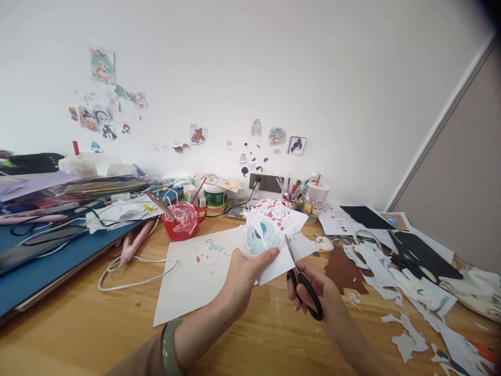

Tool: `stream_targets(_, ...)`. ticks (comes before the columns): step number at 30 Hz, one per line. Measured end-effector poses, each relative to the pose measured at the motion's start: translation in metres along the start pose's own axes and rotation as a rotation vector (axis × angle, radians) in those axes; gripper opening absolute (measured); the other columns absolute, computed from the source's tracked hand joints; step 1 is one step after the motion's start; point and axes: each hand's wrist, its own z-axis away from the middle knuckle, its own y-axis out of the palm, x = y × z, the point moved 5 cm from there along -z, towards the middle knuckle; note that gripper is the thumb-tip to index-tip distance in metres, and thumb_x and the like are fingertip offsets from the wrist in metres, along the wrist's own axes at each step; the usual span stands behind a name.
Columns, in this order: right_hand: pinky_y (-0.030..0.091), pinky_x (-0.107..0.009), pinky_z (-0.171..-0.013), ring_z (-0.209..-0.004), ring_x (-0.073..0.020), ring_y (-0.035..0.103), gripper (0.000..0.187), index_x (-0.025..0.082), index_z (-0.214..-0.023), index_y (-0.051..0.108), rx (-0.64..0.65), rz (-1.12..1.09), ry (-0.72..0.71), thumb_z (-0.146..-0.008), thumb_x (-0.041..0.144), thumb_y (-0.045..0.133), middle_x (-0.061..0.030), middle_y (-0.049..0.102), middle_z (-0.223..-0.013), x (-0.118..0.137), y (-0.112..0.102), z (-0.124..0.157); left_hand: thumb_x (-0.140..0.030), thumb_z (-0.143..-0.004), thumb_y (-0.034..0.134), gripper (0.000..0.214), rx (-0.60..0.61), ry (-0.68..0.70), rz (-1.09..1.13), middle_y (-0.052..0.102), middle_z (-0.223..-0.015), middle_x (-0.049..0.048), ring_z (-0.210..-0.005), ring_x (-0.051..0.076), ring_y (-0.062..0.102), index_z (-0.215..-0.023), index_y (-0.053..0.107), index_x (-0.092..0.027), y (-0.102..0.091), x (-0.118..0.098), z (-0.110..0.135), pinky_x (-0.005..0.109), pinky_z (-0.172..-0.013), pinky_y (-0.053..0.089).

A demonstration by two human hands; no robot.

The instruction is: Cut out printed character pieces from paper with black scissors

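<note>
From my end, through the head camera, I have the left hand (248, 274) pinching a white drawing sheet (276, 265): the thumb lies flat on the paper, and the other fingers pass underneath, mostly hidden. The sheet, with a pale teal figure printed on it, is held up over the middle of the worktop (254, 339). My right hand (315, 290) is curled around the black handles of the scissors (292, 258), fingers bent in close. A blade points away from me at the sheet's right-hand side; I cannot tell how far apart the blades are, or whether they bite the paper.

Beneath and left of the sheet, a large white paper (188, 282) lies on the worktop, bearing small cut-outs. Past its far left corner stands a red mug (182, 230). Toward the worktop's far edge, by the wall, I see a green-and-white tub (215, 197) and a lidded cup (316, 194). Brown paper (344, 271) lies right of the right hand, and white scraps (407, 339) spread toward the near right corner.
</note>
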Motion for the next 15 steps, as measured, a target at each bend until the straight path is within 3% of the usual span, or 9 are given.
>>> stream_targets(7, 0.035, -0.024, -0.044, -0.047, -0.0116, 0.045, 0.048, 0.018, -0.08, 0.051, -0.002, 0.013, -0.007, -0.06, 0.06, 0.064, 0.0012, 0.054, -0.058, 0.015, 0.005, 0.005, -0.03, -0.066, 0.067, 0.03, 0.019, -0.023, -0.061, 0.067, -0.091, 0.0092, -0.081, 0.022, 0.06, -0.091, 0.064, -0.014, 0.001, 0.0, 0.0, 0.028, -0.069, 0.046)
stream_targets(15, 0.034, -0.024, -0.041, -0.042, -0.0115, 0.045, 0.053, 0.018, -0.08, 0.052, -0.02, 0.025, 0.009, -0.053, 0.062, 0.067, 0.0019, 0.054, -0.055, 0.005, -0.003, -0.001, -0.03, -0.064, 0.069, 0.033, 0.01, -0.035, -0.058, 0.067, -0.094, 0.0104, -0.081, 0.023, 0.06, -0.092, 0.064, -0.013, 0.0, 0.001, 0.001, 0.029, -0.069, 0.046)
